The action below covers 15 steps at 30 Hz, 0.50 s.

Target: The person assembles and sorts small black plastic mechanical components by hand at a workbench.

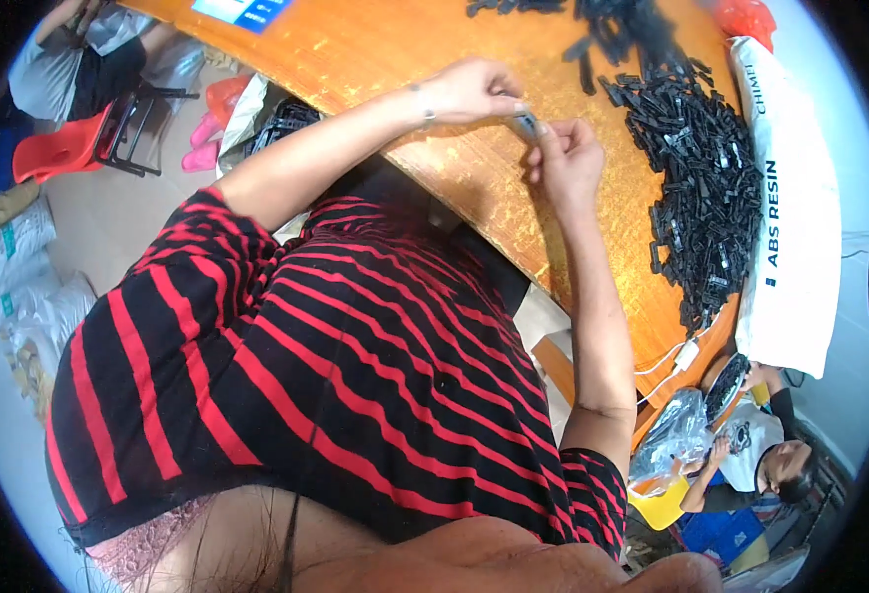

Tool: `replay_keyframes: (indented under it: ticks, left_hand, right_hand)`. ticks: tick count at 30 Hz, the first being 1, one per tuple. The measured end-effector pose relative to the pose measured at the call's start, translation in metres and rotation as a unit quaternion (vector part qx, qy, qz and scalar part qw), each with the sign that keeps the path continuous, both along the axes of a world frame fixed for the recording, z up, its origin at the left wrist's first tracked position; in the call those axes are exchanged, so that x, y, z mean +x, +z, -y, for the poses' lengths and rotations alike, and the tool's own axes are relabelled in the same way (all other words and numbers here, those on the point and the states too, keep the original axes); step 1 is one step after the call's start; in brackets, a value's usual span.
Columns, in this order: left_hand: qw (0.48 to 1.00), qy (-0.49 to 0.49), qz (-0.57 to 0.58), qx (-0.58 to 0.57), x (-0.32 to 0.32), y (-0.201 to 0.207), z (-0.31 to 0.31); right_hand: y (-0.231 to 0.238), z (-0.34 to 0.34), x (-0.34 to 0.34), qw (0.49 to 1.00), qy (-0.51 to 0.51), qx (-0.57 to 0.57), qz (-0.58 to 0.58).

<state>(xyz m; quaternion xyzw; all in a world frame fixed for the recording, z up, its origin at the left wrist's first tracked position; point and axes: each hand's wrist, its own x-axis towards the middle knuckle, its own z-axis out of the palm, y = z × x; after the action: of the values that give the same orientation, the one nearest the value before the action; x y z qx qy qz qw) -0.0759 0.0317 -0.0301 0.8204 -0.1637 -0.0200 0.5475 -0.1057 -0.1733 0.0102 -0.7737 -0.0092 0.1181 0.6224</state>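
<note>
Over the wooden table [469, 183], both my hands meet at a small dark plastic piece [525, 125], pinched between the fingertips. My left hand [474, 91] is closed on one end of it, with thumb and forefinger together. On the other end, the thumb and fingers of my right hand [568, 163] are closed too. The piece is too small to make out its exact kind. To the right of my right hand lies a large heap of narrow black plastic parts [706, 188]. More black parts [632, 30] are spread at the table's far side, somewhat blurred.
A white printed sack [790, 217] borders the heap on the right, with a red bag [745, 22] beyond it. A white cable connector [686, 354] hangs at the table edge. Another person [760, 450] sits lower right; a red chair [64, 148] stands left.
</note>
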Motion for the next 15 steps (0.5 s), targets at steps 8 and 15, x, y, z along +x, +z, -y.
replay_keyframes:
  ticks: [8,15]
  left_hand:
    - [0.963,-0.019,-0.259,-0.065,-0.087,0.071,-0.134]
    - [0.952,0.149,-0.127,0.237,-0.126,0.093,-0.214]
  right_hand:
    - [0.022,0.007,0.001,0.992,0.104,-0.066,0.024]
    - [0.001,0.063,0.108,0.839,0.005,-0.417,0.350]
